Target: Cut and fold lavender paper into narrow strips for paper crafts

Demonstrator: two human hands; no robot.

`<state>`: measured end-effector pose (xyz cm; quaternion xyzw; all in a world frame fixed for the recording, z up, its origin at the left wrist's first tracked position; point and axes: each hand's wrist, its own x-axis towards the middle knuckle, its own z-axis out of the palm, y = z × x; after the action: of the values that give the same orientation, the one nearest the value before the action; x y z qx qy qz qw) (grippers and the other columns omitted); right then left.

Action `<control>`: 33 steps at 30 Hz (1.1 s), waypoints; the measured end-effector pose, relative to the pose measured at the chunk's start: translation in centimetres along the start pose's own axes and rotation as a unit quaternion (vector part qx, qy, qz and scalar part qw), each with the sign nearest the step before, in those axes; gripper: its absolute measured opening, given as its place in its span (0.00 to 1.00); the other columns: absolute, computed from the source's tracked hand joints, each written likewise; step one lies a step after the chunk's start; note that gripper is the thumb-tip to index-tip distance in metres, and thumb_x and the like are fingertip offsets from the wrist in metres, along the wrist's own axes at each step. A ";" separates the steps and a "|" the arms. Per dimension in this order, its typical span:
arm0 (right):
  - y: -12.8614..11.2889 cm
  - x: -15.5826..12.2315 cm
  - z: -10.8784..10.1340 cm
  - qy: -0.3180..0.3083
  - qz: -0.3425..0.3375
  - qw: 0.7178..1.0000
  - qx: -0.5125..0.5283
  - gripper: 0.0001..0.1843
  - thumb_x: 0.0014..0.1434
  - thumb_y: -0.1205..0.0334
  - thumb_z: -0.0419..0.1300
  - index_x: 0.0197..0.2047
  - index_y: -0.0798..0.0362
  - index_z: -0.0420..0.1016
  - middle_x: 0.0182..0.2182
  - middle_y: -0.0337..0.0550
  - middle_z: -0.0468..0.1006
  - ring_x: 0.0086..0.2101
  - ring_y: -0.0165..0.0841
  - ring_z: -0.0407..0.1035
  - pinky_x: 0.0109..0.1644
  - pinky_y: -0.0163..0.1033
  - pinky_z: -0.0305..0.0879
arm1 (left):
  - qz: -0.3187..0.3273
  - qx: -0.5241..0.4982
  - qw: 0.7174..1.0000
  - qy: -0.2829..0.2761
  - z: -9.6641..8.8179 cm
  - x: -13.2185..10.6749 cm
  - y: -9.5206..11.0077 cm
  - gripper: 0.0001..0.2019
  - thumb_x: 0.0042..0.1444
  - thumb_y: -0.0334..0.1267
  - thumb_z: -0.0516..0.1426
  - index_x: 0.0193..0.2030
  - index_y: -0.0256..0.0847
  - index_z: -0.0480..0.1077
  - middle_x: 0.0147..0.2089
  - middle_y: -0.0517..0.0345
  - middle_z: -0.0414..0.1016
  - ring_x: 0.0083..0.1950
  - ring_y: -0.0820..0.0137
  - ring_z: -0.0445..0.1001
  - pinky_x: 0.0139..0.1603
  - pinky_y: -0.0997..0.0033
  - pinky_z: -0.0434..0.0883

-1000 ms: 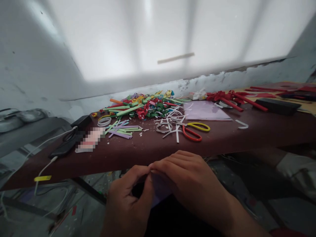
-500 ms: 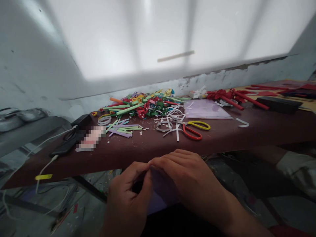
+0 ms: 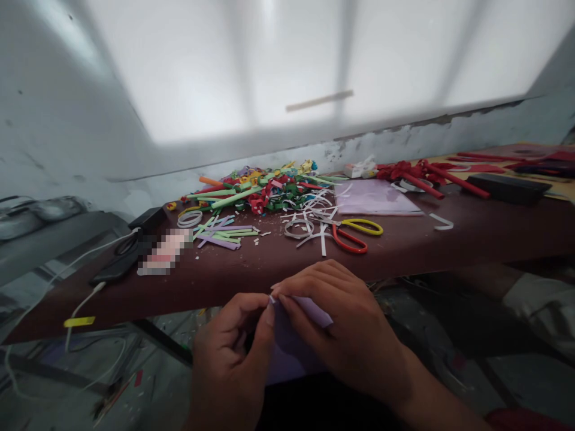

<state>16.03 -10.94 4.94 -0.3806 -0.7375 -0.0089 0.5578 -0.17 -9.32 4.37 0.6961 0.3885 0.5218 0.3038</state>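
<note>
Below the front edge of the dark red table (image 3: 269,272), both my hands pinch a small lilac paper sheet (image 3: 291,335). My left hand (image 3: 229,365) grips the sheet's top corner between thumb and forefinger. My right hand (image 3: 341,323) lies over the sheet with its fingers curled and closed on a fold of it. Much of the paper is hidden behind my hands. On the table beyond them lie red-and-yellow scissors (image 3: 353,233) and a heap of coloured paper strips (image 3: 265,191).
A lilac sheet (image 3: 372,197) lies flat right of the heap. Red paper rolls (image 3: 426,176) and a black bar (image 3: 507,188) sit at the far right. A phone with a white cable (image 3: 112,269) rests at the left end. White paper curls (image 3: 300,227) lie near the scissors.
My hands have risen slightly toward the table edge. The right hand's fingers have shifted and more of the lilac paper's fold now shows under them.
</note>
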 end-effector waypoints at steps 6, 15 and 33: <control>0.2 -0.3 0.1 0.009 -0.017 1.000 0.007 0.06 0.72 0.69 0.59 0.44 0.53 0.78 0.40 0.39 0.83 0.39 0.32 0.75 0.46 0.39 0.67 | 0.005 0.023 1.000 0.015 -0.1 -0.1 0.0 0.08 0.62 0.40 0.61 0.44 0.48 0.82 0.34 0.64 0.84 0.32 0.76 0.80 0.34 0.85 0.76; 0.4 -0.1 -0.4 -0.037 -0.057 0.996 -0.056 0.14 0.77 0.63 0.53 0.43 0.57 0.78 0.39 0.39 0.82 0.38 0.33 0.73 0.45 0.40 0.64 | 0.076 0.118 0.990 0.004 -0.2 0.3 0.6 0.09 0.62 0.36 0.59 0.41 0.50 0.82 0.32 0.70 0.84 0.29 0.79 0.79 0.32 0.88 0.74; 0.6 0.3 -1.2 -0.116 -0.061 0.989 -0.066 0.15 0.77 0.66 0.51 0.43 0.58 0.78 0.37 0.43 0.80 0.37 0.36 0.73 0.44 0.41 0.66 | 0.105 0.152 0.983 0.014 0.1 0.5 0.7 0.10 0.59 0.33 0.58 0.40 0.49 0.82 0.32 0.69 0.84 0.28 0.79 0.78 0.32 0.86 0.74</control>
<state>17.37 -10.85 5.42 -0.3695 -0.8169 -0.0471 0.4403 0.11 -9.29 5.18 0.7637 0.3922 0.4953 0.1328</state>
